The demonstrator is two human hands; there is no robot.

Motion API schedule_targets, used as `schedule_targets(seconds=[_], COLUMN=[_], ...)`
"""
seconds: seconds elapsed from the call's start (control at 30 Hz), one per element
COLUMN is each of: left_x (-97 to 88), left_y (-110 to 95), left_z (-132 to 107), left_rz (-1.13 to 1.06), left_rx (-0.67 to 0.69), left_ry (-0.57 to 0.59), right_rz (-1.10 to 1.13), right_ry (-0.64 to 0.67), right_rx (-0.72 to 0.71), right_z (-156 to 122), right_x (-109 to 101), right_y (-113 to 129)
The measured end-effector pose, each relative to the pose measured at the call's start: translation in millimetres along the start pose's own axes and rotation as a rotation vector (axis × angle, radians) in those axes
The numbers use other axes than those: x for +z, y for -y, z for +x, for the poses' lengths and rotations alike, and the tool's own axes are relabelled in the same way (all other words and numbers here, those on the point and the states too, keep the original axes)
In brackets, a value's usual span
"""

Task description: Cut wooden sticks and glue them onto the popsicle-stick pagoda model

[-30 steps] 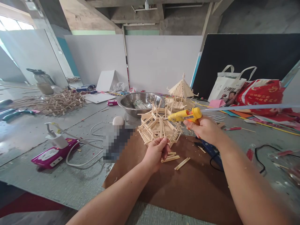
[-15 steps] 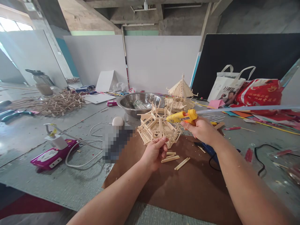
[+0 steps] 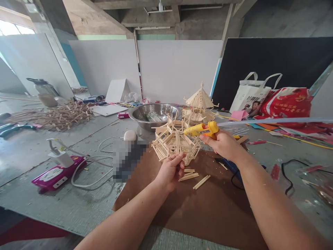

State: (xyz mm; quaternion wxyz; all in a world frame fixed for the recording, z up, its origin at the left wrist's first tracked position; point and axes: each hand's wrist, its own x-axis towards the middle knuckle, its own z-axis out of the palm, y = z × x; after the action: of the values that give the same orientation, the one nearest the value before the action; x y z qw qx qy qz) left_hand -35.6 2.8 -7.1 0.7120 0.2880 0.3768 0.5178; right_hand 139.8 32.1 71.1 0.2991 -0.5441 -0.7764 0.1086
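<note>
My left hand (image 3: pixel 170 171) grips the lower edge of a round lattice frame of wooden sticks (image 3: pixel 174 140), held upright above a brown board (image 3: pixel 208 208). My right hand (image 3: pixel 223 144) is closed round a yellow glue gun (image 3: pixel 200 129) whose nozzle points left and touches the frame's upper right part. A long clear glue stick (image 3: pixel 273 121) runs out of the gun's back to the right. A few loose cut sticks (image 3: pixel 194 176) lie on the board below the frame.
A steel bowl (image 3: pixel 154 113) and a finished stick pagoda (image 3: pixel 199 104) stand behind the frame. A heap of sticks (image 3: pixel 62 116) lies far left, a magenta power strip (image 3: pixel 56 174) with white cable near left. Bags (image 3: pixel 283 102) and black cable (image 3: pixel 288 173) are on the right.
The glue gun's nozzle has dipped slightly lower and closer onto the frame. My left hand keeps the same hold. The view has drifted a little.
</note>
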Motion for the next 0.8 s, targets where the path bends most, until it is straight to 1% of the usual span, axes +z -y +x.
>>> schedule_targets(seconds=[0.23, 0.43, 0.67, 0.8], left_x=[0.8, 0.6, 0.7, 2.3], left_y=[-0.5, 0.4, 1.9, 0.8], left_z=[-0.4, 0.7, 0.4, -0.7], left_rz=[0.029, 0.012, 0.018, 0.012], left_rx=[0.019, 0.048, 0.048, 0.036], left_ry=[-0.021, -0.042, -0.034, -0.035], right_rz=[0.012, 0.007, -0.011, -0.009], right_ry=[-0.019, -0.009, -0.005, -0.001], right_rx=[-0.023, -0.041, -0.020, -0.040], right_z=[1.4, 1.9, 0.8, 1.5], right_x=[0.5, 2.8, 2.4, 3.6], right_y=[1.2, -1.3, 1.1, -0.3])
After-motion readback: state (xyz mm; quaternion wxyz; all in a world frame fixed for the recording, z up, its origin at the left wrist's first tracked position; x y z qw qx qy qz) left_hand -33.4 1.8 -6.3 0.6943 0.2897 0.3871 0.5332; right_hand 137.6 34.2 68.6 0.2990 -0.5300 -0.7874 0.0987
